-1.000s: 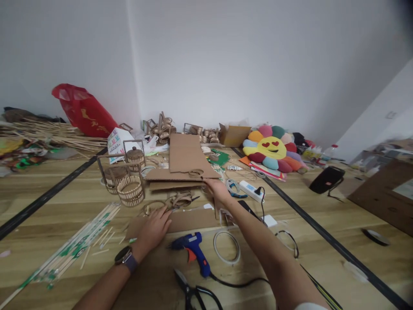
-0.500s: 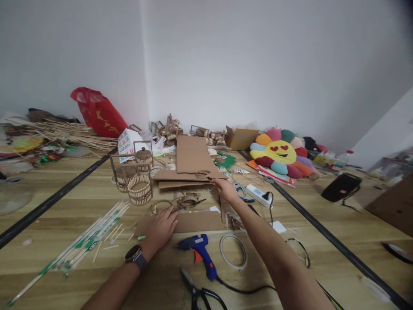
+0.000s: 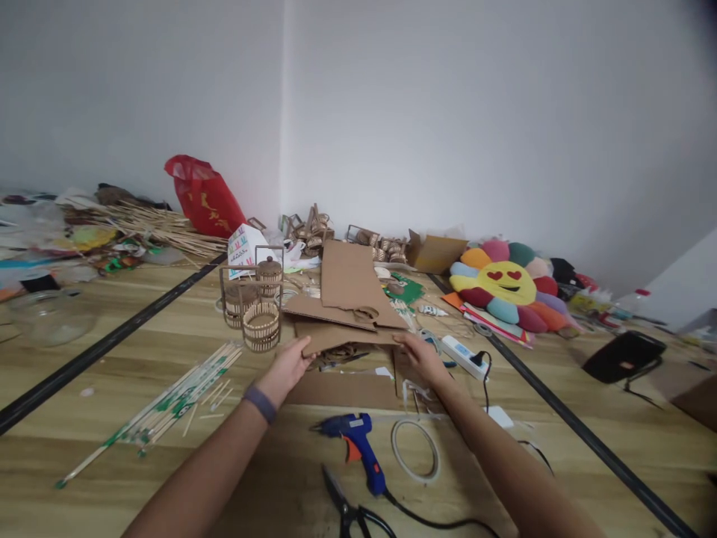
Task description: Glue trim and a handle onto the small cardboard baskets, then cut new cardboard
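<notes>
A flat, pale wood-grain tabletop supports all items. Overlapping brown corrugated cardboard panels lie at centre. A thin, flat, matt brown cardboard sheet extends from under them toward the near side, between both hands. Left hand: fingers pinch its left corner. Right hand: fingers pinch its right edge. Nearer lie a pistol-shaped blue plastic glue gun, a smooth white ring and short, thin, wood-coloured sticks.
</notes>
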Demonstrator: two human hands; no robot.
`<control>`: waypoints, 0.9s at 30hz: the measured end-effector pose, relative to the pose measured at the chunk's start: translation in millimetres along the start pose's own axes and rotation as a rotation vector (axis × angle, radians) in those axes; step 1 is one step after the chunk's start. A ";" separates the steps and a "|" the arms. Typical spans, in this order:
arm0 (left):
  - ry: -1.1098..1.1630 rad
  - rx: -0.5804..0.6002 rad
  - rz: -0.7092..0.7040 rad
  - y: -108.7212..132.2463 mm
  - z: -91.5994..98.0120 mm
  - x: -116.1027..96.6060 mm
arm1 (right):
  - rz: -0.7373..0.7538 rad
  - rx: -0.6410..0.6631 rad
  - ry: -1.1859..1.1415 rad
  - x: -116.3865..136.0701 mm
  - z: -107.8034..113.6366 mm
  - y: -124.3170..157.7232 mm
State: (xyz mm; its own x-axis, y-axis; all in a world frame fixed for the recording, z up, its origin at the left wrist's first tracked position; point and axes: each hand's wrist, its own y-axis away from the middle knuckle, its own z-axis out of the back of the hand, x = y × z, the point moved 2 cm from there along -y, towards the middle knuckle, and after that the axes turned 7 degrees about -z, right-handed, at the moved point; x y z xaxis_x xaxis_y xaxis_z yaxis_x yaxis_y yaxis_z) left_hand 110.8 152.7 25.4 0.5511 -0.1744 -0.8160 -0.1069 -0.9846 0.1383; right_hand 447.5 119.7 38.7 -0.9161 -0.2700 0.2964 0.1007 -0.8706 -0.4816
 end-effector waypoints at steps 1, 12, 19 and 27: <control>0.015 0.025 0.012 10.0 -8.4 0.1 | -0.006 0.000 0.014 -1.3 4.1 5.8; 0.106 0.468 0.061 143.0 -85.4 13.6 | -0.210 0.028 0.241 -10.4 38.0 64.0; 0.104 0.520 0.037 156.9 -98.4 10.6 | -0.242 0.042 0.320 -6.2 38.2 73.0; 0.111 0.387 0.153 134.1 -69.2 24.4 | -0.139 0.071 0.355 0.0 29.9 68.2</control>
State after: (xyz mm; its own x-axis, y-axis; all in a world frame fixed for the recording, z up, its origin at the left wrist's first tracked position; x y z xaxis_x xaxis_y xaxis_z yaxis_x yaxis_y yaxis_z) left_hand 167.2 15.7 62.9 0.5886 -0.3390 -0.7339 -0.4853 -0.8742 0.0146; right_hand 466.0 48.1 30.5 -0.9990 0.0010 0.0446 -0.0186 -0.9184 -0.3952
